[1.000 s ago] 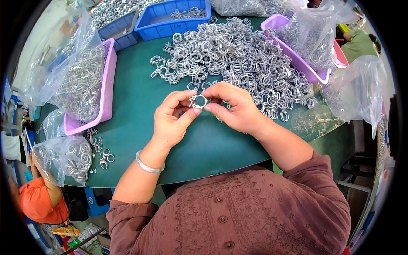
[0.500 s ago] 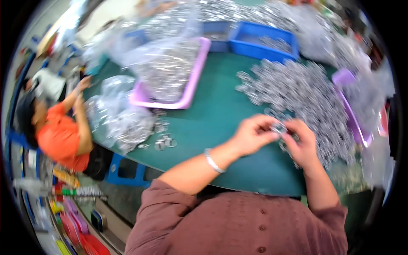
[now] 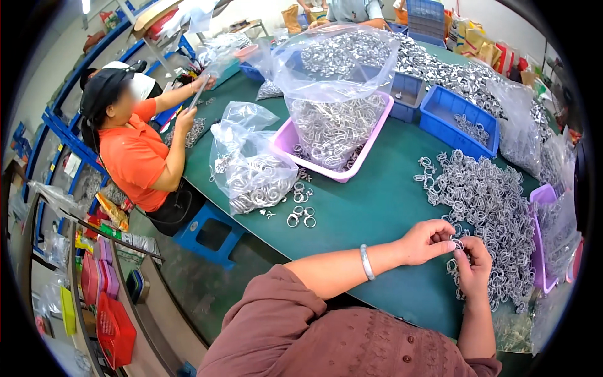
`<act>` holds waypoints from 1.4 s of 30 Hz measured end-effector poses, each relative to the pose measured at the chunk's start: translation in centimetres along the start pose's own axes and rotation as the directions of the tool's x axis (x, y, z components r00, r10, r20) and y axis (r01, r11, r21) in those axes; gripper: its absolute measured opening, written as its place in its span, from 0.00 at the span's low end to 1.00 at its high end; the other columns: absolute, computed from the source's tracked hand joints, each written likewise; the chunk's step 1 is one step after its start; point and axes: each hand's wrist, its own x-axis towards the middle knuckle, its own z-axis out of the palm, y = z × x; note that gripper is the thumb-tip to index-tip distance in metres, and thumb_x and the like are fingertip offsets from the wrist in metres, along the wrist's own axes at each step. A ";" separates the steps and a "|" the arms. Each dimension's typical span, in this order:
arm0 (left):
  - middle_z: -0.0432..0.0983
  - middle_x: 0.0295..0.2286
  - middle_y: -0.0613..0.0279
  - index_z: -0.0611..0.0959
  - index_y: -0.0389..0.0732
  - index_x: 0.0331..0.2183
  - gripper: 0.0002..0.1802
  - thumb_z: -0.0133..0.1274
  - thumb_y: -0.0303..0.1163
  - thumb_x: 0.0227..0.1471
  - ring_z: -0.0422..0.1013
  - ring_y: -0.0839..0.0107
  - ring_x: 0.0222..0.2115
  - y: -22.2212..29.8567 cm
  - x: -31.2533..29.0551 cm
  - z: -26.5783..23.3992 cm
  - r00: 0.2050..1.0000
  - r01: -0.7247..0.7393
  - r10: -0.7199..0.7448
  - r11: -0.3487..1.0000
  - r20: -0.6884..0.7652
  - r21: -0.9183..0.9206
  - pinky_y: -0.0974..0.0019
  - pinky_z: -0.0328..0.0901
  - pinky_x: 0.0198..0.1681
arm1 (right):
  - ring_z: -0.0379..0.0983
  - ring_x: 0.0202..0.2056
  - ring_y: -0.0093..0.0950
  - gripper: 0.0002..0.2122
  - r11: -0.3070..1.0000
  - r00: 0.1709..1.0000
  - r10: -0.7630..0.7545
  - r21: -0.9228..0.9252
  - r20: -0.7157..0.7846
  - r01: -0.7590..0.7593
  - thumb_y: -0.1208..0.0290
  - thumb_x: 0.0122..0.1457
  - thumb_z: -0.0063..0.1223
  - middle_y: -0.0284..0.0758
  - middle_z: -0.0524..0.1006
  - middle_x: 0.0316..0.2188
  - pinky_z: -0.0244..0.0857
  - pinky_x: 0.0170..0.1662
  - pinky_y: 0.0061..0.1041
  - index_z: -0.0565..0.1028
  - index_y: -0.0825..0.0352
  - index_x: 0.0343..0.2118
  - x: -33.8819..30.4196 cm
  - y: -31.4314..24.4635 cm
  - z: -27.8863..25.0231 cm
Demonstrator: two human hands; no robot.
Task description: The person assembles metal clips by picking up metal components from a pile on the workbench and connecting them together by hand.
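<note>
Between the fingertips of both hands is a small ring-shaped metal clip [image 3: 457,244], partly covered by the fingers. My left hand [image 3: 428,242], with a pale bangle [image 3: 366,262] on its wrist, pinches it from the left. From the right, my right hand [image 3: 475,264] grips it with thumb and fingers. Both hands are just above the near left edge of a large heap of similar grey metal clips [image 3: 483,207] on the green table [image 3: 251,234]. A few larger loose rings [image 3: 301,217] lie off to the left, near the table edge.
A pink-purple tray [image 3: 344,176] holds an open plastic bag of clips; another filled bag [image 3: 254,179] lies beside it. Blue bins [image 3: 461,143] stand behind the heap, a purple tray [image 3: 548,276] to its right. A person in orange [image 3: 135,160] works at the left, another person [image 3: 355,11] at the back.
The view has swung to the left, so the table and my hands sit farther right and lower in the picture. Both hands still hold the clip together.
</note>
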 end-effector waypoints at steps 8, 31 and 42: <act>0.68 0.28 0.68 0.72 0.38 0.41 0.16 0.53 0.25 0.47 0.66 0.81 0.29 -0.5 -0.1 0.2 0.982 -0.190 0.190 0.980 0.001 0.067 0.75 0.64 0.33 | 0.61 0.27 0.14 0.04 0.941 0.979 0.196 0.272 0.048 -0.202 0.82 0.52 0.48 0.26 0.68 0.27 0.56 0.30 0.12 0.71 0.71 0.31 -0.7 1.2 0.0; 0.73 0.27 0.66 0.73 0.38 0.36 0.10 0.47 0.32 0.54 0.68 0.81 0.24 -0.2 0.0 -0.1 0.976 0.214 -0.198 0.956 0.096 -0.201 0.75 0.65 0.27 | 0.65 0.28 0.18 0.14 0.969 0.984 0.167 0.176 0.055 -0.174 0.85 0.44 0.52 0.32 0.72 0.31 0.62 0.33 0.17 0.71 0.71 0.38 -1.0 1.6 0.3; 0.71 0.21 0.67 0.71 0.39 0.37 0.10 0.46 0.34 0.54 0.66 0.82 0.19 0.1 0.0 -0.1 0.975 0.218 -0.208 0.960 0.074 -0.177 0.76 0.63 0.21 | 0.65 0.27 0.18 0.16 0.970 0.983 0.171 0.163 0.064 -0.179 0.86 0.42 0.53 0.31 0.71 0.30 0.61 0.31 0.16 0.71 0.71 0.38 -0.8 1.1 0.4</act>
